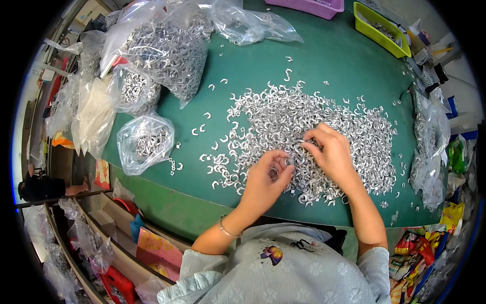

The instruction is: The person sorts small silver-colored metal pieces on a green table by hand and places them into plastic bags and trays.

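A wide heap of small silvery C-shaped metal pieces [354, 131] covers the middle of the green table [243, 66]. Over the heap's near edge is my left hand [268, 177], its fingers curled and its thumb bent in. Small curved metal pieces [274, 174] show in its palm and near the fingertips. My right hand [331, 152] is just to the right, low over the heap, with thumb and forefinger bent together. Whatever lies between those fingertips is too small to tell from the pieces below.
Large clear bags of metal pieces [167, 50] stand at the back left. An opened small bag [146, 144] lies nearer. A yellow-green tray [382, 33] and a purple tray [314, 6] sit at the far side. Another plastic bag [430, 152] lies along the right edge.
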A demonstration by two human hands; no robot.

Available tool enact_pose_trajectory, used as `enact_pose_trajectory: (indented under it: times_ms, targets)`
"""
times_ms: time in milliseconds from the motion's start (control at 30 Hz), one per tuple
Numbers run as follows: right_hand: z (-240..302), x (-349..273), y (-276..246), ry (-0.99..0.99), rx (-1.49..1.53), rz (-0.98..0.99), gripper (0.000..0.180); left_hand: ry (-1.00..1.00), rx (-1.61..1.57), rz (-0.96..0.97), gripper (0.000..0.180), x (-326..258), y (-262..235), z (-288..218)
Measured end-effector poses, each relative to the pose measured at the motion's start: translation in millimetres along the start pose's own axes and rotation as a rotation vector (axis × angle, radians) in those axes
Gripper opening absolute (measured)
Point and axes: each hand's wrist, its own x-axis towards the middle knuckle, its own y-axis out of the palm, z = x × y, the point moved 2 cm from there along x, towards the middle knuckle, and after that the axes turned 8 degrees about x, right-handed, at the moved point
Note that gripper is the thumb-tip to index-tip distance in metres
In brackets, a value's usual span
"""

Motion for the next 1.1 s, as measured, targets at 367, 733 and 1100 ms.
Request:
enact_pose_trajectory:
  times_ms: [367, 733, 1100]
  targets:
    - [-28, -22, -37, 0.473, 1.104, -0.062, 0.019, -0.246, -1.078, 0.308, 0.021, -8, -13, 15]
    - [-36, 5, -41, 0.506, 1.292, 0.071, 0.014, 0.047, -0.004, -0.099, 0.016, 56, -64, 16]
    - [-10, 75, 24, -0.097, -0.245, 0.109, 0.013, 0.32, 0.712, -0.221, 0.016, 109, -61, 19]
